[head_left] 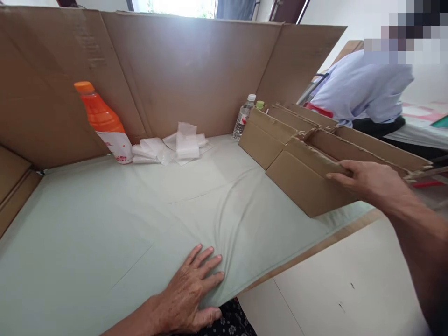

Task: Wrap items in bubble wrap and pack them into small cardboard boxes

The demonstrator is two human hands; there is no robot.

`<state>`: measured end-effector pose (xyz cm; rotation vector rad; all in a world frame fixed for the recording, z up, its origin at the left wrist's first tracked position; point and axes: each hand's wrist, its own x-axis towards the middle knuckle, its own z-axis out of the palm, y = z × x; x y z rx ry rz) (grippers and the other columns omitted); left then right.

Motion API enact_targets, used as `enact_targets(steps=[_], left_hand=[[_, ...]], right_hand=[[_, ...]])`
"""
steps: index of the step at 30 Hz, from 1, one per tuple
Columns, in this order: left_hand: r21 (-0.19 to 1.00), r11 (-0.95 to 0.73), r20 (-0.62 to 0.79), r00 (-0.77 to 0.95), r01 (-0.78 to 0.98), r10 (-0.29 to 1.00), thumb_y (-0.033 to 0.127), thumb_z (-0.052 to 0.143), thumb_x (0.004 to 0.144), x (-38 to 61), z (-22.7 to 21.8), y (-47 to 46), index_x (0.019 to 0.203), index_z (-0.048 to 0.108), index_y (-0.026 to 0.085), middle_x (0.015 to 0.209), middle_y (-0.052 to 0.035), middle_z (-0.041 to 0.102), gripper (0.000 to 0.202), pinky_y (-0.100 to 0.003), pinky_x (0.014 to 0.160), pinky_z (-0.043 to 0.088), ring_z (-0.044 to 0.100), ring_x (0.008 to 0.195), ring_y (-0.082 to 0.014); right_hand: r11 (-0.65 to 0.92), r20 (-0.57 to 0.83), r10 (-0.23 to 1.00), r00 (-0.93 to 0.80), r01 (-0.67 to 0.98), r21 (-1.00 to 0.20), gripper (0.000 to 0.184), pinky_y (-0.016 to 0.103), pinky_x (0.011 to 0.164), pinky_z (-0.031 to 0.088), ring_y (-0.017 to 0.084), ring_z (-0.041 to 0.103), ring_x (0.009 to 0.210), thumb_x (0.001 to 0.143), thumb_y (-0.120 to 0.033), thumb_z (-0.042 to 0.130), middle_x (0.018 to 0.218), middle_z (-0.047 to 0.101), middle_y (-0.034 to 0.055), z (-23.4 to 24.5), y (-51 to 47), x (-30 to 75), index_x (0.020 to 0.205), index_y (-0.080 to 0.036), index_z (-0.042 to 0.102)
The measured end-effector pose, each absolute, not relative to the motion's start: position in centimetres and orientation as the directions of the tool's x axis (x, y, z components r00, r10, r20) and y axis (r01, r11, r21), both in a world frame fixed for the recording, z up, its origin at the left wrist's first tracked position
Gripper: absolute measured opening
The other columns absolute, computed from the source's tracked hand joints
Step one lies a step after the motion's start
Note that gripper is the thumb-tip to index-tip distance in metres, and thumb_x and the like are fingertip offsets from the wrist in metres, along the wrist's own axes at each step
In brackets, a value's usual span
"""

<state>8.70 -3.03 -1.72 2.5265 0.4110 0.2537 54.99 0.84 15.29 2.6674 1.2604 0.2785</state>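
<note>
My left hand [194,284] lies flat with its fingers spread on the pale green cloth [115,224] near the front edge of the table. On the right, my right hand [371,182] grips the near wall of a brown cardboard box [308,177], thumb outside and fingers over the rim. Further back, a second cardboard box [266,135] stands against the first. Both are open at the top, with upright cardboard dividers; what lies inside is mostly hidden. Wrinkles run through the cloth between my left hand and the boxes.
A tall cardboard screen [196,70] borders the back. Before it stand an orange-capped bottle [108,123], crumpled clear plastic bags [182,144] and a clear water bottle [242,116], with a green-capped bottle [259,104] behind the boxes. A person in a light blue shirt [367,88] sits at right.
</note>
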Motion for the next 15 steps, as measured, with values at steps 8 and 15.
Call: enact_targets(steps=[8,15], left_hand=[[0.704,-0.47,0.28,0.401,0.532,0.872,0.043,0.063,0.09,2.4,-0.1,-0.7,0.14,0.055,0.025,0.141,-0.0122,0.061,0.054,-0.044,0.104,0.055,0.063,0.126,-0.028],[0.695,-0.228,0.073,0.248,0.682,0.966,0.059,0.062,0.075,-1.9,-0.6,-3.2,0.057,0.067,0.027,0.055,-0.0034,0.067,0.037,-0.036,0.054,0.059,0.066,0.056,-0.0262]], right_hand=[[0.347,0.402,0.861,-0.312,0.938,-0.014,0.023,0.042,0.081,0.051,0.022,0.069,0.076,0.096,-0.027,0.051,0.081,0.076,0.0025,14.8,-5.9,40.3,0.09,-0.028,0.074],[0.433,0.657,0.753,-0.042,0.782,-0.448,0.029,0.047,0.099,0.052,0.026,0.067,0.113,0.091,-0.03,0.066,0.121,0.073,0.0035,13.0,-7.7,36.3,0.118,-0.041,0.07]])
